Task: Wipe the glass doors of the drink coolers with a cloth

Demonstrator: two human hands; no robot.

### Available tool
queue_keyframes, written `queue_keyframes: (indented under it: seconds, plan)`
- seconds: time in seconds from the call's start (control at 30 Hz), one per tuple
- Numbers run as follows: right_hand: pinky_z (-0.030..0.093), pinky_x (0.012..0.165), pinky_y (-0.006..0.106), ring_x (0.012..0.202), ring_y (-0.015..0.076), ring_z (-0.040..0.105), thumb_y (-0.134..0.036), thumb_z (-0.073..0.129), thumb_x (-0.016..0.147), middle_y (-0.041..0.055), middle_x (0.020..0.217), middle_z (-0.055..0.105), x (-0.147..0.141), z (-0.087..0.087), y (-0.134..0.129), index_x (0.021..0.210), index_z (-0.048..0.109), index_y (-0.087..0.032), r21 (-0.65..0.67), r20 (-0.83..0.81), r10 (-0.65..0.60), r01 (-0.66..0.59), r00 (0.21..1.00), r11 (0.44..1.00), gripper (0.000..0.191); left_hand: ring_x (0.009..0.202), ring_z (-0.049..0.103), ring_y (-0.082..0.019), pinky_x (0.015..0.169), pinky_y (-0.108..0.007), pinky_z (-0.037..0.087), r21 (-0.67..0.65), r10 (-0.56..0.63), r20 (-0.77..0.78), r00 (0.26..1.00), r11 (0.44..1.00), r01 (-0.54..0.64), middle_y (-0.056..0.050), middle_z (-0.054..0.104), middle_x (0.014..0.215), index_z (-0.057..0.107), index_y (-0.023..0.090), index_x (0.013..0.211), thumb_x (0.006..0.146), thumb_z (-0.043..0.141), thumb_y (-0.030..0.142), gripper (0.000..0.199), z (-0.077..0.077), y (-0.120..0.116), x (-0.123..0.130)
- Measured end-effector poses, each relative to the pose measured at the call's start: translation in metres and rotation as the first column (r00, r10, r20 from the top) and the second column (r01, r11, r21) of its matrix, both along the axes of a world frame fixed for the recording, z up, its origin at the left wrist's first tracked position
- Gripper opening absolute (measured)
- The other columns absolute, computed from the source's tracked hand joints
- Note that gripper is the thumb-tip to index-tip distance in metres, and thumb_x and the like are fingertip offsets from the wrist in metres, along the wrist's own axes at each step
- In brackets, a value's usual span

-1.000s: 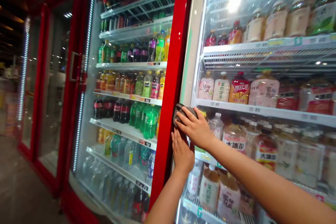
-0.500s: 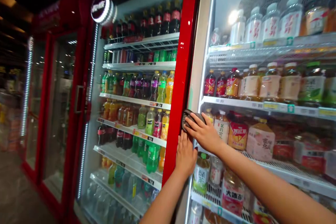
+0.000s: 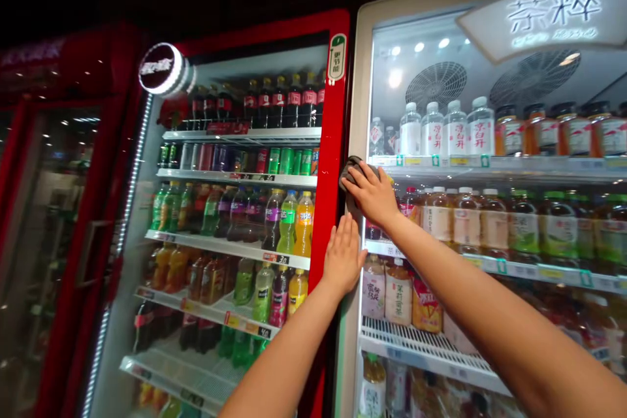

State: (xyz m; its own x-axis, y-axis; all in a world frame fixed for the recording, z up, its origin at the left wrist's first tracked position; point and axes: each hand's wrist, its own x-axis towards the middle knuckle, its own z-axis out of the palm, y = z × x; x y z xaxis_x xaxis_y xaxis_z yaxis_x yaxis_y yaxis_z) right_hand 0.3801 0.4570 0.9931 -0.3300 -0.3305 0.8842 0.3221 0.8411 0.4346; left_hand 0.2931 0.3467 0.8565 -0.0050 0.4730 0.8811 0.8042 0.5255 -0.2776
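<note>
My right hand (image 3: 375, 194) presses a dark grey cloth (image 3: 351, 173) against the pale door frame (image 3: 358, 104) of the right-hand drinks fridge, its fingers spread over the cloth. Just below it, my left hand (image 3: 341, 253) lies flat at the seam between this frame and the red frame (image 3: 333, 144) of the neighbouring fridge. The left fingers point upward, with nothing in them. Part of the cloth is hidden under my right fingers.
Behind the right fridge's glass stand clear bottles with red lettering (image 3: 455, 130) and tea bottles (image 3: 465, 215). The red-framed fridge holds soda bottles (image 3: 289, 219) and cans (image 3: 289, 162). A round lit sign (image 3: 160, 69) juts from its upper left corner.
Both hands have moved higher along the door frame, the cloth going up with my right hand. The view has tilted upward, bringing the lit sign at the top right into sight.
</note>
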Motion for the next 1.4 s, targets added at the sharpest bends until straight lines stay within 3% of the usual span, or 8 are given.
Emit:
queue_keyframes:
  seconds: [0.13,0.27,0.43,0.77,0.87,1.1,1.2,1.4]
  plan:
    - [0.025,0.118,0.066,0.152,0.0313,0.029,-0.017,0.039,0.102,0.007,0.16,0.043,-0.003,0.067,-0.004,0.141,0.059,-0.027,-0.095,-0.009,-0.009,0.008,1.0,0.995,0.045,0.158,0.01,-0.027,0.127,-0.05,0.022,-0.03,0.034,-0.047,0.998,0.999,-0.036,-0.019,0.019,0.168,0.018,0.004,0.159,0.1,0.045,0.04,0.074,0.042,0.001,-0.003]
    - [0.024,0.12,0.063,0.152,0.03,0.028,-0.019,0.04,0.101,0.0072,0.162,0.04,-0.006,0.083,-0.002,0.142,0.057,-0.025,-0.134,-0.013,0.035,-0.036,0.999,0.99,0.045,0.158,0.008,-0.026,0.128,-0.051,0.015,-0.054,0.076,-0.054,0.996,0.995,-0.079,-0.018,0.017,0.169,0.016,0.004,0.16,0.101,0.044,0.045,0.077,0.051,-0.004,-0.003]
    - [0.016,0.122,0.065,0.154,0.0313,0.022,-0.025,0.051,0.096,0.0088,0.163,0.039,-0.002,0.028,0.009,0.149,0.049,-0.025,-0.065,0.041,0.101,-0.098,0.994,0.993,0.053,0.158,0.005,-0.026,0.128,-0.053,0.015,-0.056,0.092,0.027,0.995,0.994,-0.091,-0.018,0.015,0.169,0.01,0.006,0.161,0.1,0.046,0.039,0.078,0.007,-0.015,0.002]
    - [0.024,0.121,0.059,0.149,0.0273,0.035,-0.017,0.051,0.097,0.0069,0.158,0.046,0.021,-0.153,0.0,0.148,0.05,-0.026,0.067,0.138,0.071,-0.081,0.988,0.994,0.051,0.157,0.014,-0.027,0.125,-0.052,0.025,-0.096,0.084,0.098,0.992,0.993,-0.074,-0.02,0.022,0.167,0.007,0.007,0.162,0.096,0.049,0.03,0.082,-0.095,-0.035,0.009]
    - [0.026,0.121,0.059,0.148,0.0268,0.039,-0.017,0.05,0.099,0.0059,0.156,0.049,0.02,-0.128,0.007,0.144,0.053,-0.027,0.159,0.167,0.07,-0.097,0.983,0.983,0.046,0.157,0.015,-0.026,0.126,-0.052,0.023,-0.115,0.093,0.065,0.994,0.99,-0.085,-0.018,0.024,0.167,0.01,0.009,0.162,0.096,0.048,0.031,0.079,-0.088,-0.038,0.007]
    - [0.02,0.12,0.064,0.151,0.0308,0.031,-0.016,0.04,0.102,0.0086,0.157,0.048,0.008,0.006,0.016,0.141,0.057,-0.025,-0.054,0.009,0.049,-0.048,0.999,0.997,0.043,0.158,0.011,-0.025,0.126,-0.051,0.021,-0.04,0.112,0.085,0.99,0.993,-0.109,-0.016,0.021,0.168,0.01,0.009,0.162,0.096,0.048,0.031,0.079,-0.041,-0.04,0.009]
    - [0.016,0.122,0.061,0.151,0.0303,0.03,-0.015,0.037,0.103,0.0083,0.158,0.047,0.009,-0.01,0.013,0.142,0.056,-0.024,-0.048,0.05,0.078,-0.075,0.996,0.996,0.044,0.158,0.011,-0.027,0.127,-0.051,0.02,-0.058,0.128,0.115,0.985,0.991,-0.122,-0.017,0.021,0.168,0.012,0.008,0.161,0.096,0.049,0.031,0.078,-0.045,-0.044,0.012]
    - [0.023,0.121,0.062,0.15,0.0286,0.034,-0.016,0.047,0.1,0.0056,0.156,0.049,0.017,-0.099,0.007,0.141,0.056,-0.027,0.043,0.164,0.111,-0.119,0.98,0.992,0.043,0.158,0.01,-0.026,0.127,-0.052,0.02,-0.112,0.126,0.142,0.982,0.988,-0.11,-0.017,0.023,0.168,0.013,0.009,0.161,0.094,0.05,0.029,0.079,-0.066,-0.051,0.014]
